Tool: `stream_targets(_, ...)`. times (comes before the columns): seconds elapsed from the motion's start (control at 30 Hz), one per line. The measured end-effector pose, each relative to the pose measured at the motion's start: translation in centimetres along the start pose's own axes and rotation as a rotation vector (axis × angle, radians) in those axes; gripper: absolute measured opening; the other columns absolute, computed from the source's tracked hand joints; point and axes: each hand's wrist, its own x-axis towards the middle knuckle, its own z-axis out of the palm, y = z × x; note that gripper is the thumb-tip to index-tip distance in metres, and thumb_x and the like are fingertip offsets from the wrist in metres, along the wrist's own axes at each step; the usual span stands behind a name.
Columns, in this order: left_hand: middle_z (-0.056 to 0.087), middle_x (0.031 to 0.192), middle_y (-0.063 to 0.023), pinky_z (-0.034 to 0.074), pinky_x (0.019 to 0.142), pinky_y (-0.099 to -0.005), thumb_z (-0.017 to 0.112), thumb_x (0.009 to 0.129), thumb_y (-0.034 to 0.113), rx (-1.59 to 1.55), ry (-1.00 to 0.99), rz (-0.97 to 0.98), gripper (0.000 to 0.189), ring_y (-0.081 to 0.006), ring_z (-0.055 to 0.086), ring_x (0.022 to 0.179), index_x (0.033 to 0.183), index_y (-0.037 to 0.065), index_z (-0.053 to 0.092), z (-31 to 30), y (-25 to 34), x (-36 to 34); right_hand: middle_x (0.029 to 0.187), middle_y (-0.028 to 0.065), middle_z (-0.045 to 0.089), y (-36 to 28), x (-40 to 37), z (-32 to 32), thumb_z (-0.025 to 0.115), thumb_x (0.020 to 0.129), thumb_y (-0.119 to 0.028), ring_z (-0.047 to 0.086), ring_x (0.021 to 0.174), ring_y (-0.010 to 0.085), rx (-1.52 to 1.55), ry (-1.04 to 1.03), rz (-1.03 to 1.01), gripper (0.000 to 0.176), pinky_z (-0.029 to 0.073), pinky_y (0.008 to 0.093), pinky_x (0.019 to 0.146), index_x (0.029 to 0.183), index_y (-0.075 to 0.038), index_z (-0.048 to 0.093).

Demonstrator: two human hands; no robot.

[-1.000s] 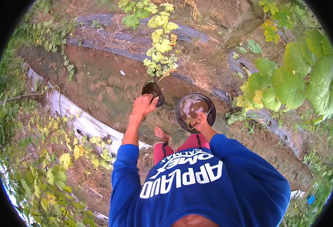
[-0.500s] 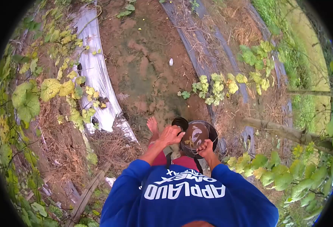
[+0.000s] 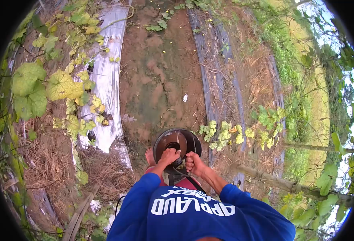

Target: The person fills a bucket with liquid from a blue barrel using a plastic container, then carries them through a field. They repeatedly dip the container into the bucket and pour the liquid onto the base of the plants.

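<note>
A black bucket [image 3: 195, 145] with brown liquid [image 3: 177, 137] in it hangs in front of my legs, tilted. My right hand [image 3: 195, 163] is closed in a fist around the bucket's handle, at the near right side of the rim. Over the bucket's near side, my left hand [image 3: 170, 155] has its fingers curled on a small dark cup [image 3: 171, 145], which sits low in the liquid inside the bucket. The left fingers partly cover the cup.
Bare brown soil [image 3: 156, 88] runs ahead as a path. Silver plastic sheeting [image 3: 109, 68] lies to the left, and dark sheeting [image 3: 204, 68] to the right. Leafy vines [image 3: 225, 134], dry straw and a wooden pole [image 3: 269, 176] flank the path.
My left hand has brought the cup from beside the bucket down into the liquid. The bucket and my right hand have shifted left, and the view has tipped up along the path.
</note>
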Motion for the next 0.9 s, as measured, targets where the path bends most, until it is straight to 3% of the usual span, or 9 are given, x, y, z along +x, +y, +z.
stream_targets(0.07, 0.067, 0.082, -0.0204, 0.056, 0.065, -0.0409, 0.051, 0.088, 0.045, -0.386, -0.115, -0.350, 0.050, -0.0298, 0.068, 0.076, 0.085, -0.003, 0.066, -2.7, -0.7, 1.2, 0.045, -0.0040, 0.021, -3.2, -1.0, 3.4, 0.049, 0.082, -0.038, 0.022, 0.042, 0.0137, -0.062, -0.037, 0.019, 0.046, 0.029, 0.0329, 0.051, 0.050, -0.022, 0.020)
stream_targets(0.13, 0.065, 0.081, -0.0153, 0.057, 0.056, -0.0359, 0.056, 0.085, 0.047, -0.745, 0.076, -0.399, 0.049, -0.0230, 0.066, 0.071, 0.096, 0.000, 0.065, -3.9, -3.2, 2.5, 0.045, -0.0053, 0.021, -6.1, -1.5, 6.3, 0.050, 0.083, -0.039, 0.023, 0.041, 0.0127, -0.085, -0.104, -0.021, 0.047, 0.027, 0.0314, 0.049, 0.052, -0.023, 0.018)
stream_targets(0.2, 0.061, 0.091, -0.0137, 0.056, 0.054, -0.0361, 0.064, 0.078, 0.051, -1.020, 0.089, -0.551, 0.062, -0.0225, 0.060, 0.062, 0.118, 0.004, 0.055, -6.2, -4.9, 4.7, 0.046, -0.0054, 0.021, -9.1, -2.4, 9.4, 0.049, 0.083, -0.037, 0.023, 0.042, 0.0125, -0.135, -0.145, -0.021, 0.046, 0.027, 0.0314, 0.050, 0.052, -0.023, 0.019)
stream_targets(0.47, 0.063, 0.088, -0.0080, 0.050, 0.051, -0.0352, 0.062, 0.078, 0.040, -1.036, 0.279, -0.589, 0.041, -0.0183, 0.062, 0.069, 0.102, 0.007, 0.064, -13.5, -5.9, 15.3, 0.045, -0.0039, 0.028, -23.1, -1.7, 18.1, 0.050, 0.083, -0.036, 0.032, 0.044, 0.0145, -0.240, -0.332, 0.106, 0.041, 0.032, 0.0325, 0.054, 0.052, -0.021, 0.028)
stream_targets(0.53, 0.064, 0.098, -0.0070, 0.052, 0.051, -0.0336, 0.065, 0.073, 0.044, -1.127, 0.279, -0.557, 0.049, -0.0185, 0.060, 0.066, 0.107, 0.009, 0.063, -16.8, -4.5, 14.9, 0.045, -0.0037, 0.027, -25.6, -0.8, 19.0, 0.049, 0.083, -0.035, 0.031, 0.043, 0.0150, -0.248, -0.402, 0.134, 0.041, 0.032, 0.0326, 0.054, 0.051, -0.021, 0.028)
stream_targets(0.67, 0.065, 0.101, -0.0073, 0.053, 0.053, -0.0355, 0.057, 0.078, 0.046, -1.063, 0.200, -0.720, 0.046, -0.0202, 0.063, 0.067, 0.111, 0.015, 0.064, -17.2, -7.2, 22.6, 0.045, -0.0038, 0.025, -32.0, 0.3, 20.5, 0.047, 0.085, -0.032, 0.029, 0.043, 0.0151, -0.314, -0.425, 0.267, 0.042, 0.032, 0.0319, 0.053, 0.051, -0.021, 0.026)
stream_targets(0.73, 0.065, 0.100, -0.0089, 0.053, 0.052, -0.0366, 0.057, 0.079, 0.047, -0.932, 0.337, -0.638, 0.047, -0.0214, 0.065, 0.071, 0.109, 0.012, 0.064, -17.0, -7.5, 25.8, 0.046, -0.0039, 0.026, -35.0, 0.2, 21.5, 0.048, 0.086, -0.033, 0.028, 0.045, 0.0143, -0.365, -0.417, 0.285, 0.042, 0.031, 0.0309, 0.053, 0.052, -0.021, 0.026)
stream_targets(0.77, 0.064, 0.103, -0.0115, 0.055, 0.056, -0.0367, 0.058, 0.079, 0.045, -1.076, 0.246, -0.667, 0.051, -0.0234, 0.066, 0.079, 0.114, 0.009, 0.061, -20.5, -3.9, 24.0, 0.046, -0.0039, 0.026, -35.9, 0.5, 21.5, 0.048, 0.085, -0.033, 0.029, 0.045, 0.0142, -0.364, -0.430, 0.290, 0.042, 0.031, 0.0308, 0.053, 0.052, -0.021, 0.026)
stream_targets(0.9, 0.060, 0.114, -0.0172, 0.057, 0.064, -0.0391, 0.064, 0.076, 0.045, -1.029, 0.242, -0.718, 0.066, -0.0282, 0.067, 0.080, 0.128, 0.005, 0.051, -24.3, 0.4, 26.9, 0.046, -0.0038, 0.026, -40.8, 1.1, 22.9, 0.049, 0.085, -0.033, 0.029, 0.046, 0.0143, -0.413, -0.381, 0.303, 0.042, 0.030, 0.0309, 0.054, 0.052, -0.021, 0.025)
